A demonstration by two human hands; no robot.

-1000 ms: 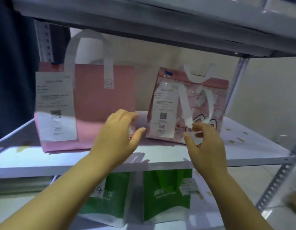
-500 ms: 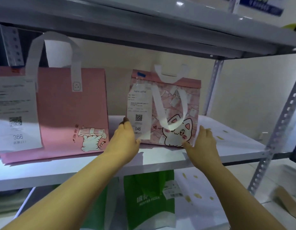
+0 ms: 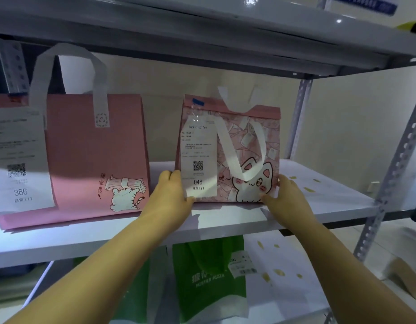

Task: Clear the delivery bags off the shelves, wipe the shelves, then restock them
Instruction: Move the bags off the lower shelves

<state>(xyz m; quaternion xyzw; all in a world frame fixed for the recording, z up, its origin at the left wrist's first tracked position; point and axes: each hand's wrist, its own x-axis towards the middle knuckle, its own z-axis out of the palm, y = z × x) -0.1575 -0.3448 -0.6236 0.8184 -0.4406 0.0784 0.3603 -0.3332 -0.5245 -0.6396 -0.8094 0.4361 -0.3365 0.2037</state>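
Observation:
A small pink cat-print bag (image 3: 246,146) with a receipt numbered 046 stands on the middle white shelf (image 3: 225,220). My left hand (image 3: 170,198) grips its lower left corner, thumb over the receipt's bottom edge. My right hand (image 3: 287,197) holds its lower right corner, fingers behind the bag's side. A larger plain pink bag (image 3: 94,155) with receipt 366 stands upright to the left, apart from my hands.
Two green bags (image 3: 209,279) stand on the lower shelf (image 3: 286,260). Yellowish specks dot both shelves at the right. A grey shelf board (image 3: 202,26) runs close above the bags. Perforated metal uprights (image 3: 396,164) frame the right side.
Both hands moved forward from the shelf's front onto the small bag's lower corners and now hold it. The view shifted right and closer to that bag.

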